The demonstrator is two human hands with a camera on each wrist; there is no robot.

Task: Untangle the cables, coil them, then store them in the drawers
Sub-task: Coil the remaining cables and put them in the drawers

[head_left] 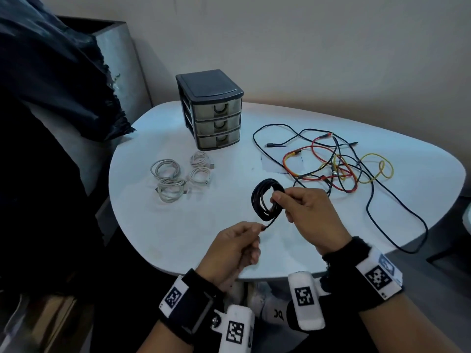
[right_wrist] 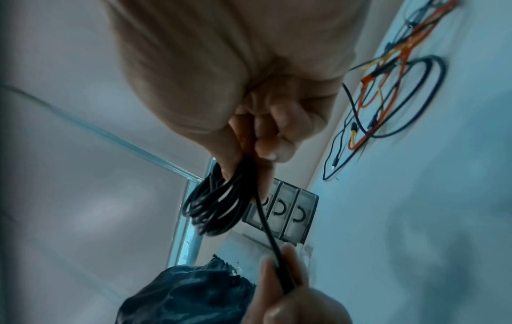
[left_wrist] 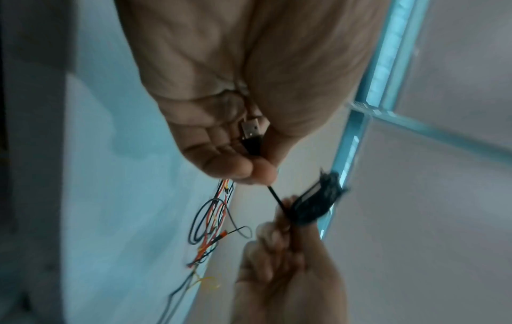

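Over the white table (head_left: 158,225), right hand (head_left: 308,212) curls round a black coil (head_left: 265,202); left hand (head_left: 234,248) pinches its loose tail, plug (left_wrist: 250,129) in palm.

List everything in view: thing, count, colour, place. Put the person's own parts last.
table: one, white, under everything.
drawer unit: one, dark grey frame with three translucent drawers, all closed, at the back of the table.
white coils: four, white, lying together in front of the drawer unit.
black coil: one, black, held above the table, near the middle.
USB plug: one, silver and black, the black cable's free end, inside the left palm.
tangled cables: several, black, red and yellow; exact count unclear; loose on the table's right side.
dark cloth: one, navy, far left.
left hand: pinches the black cable's free end.
right hand: grips the black coil.
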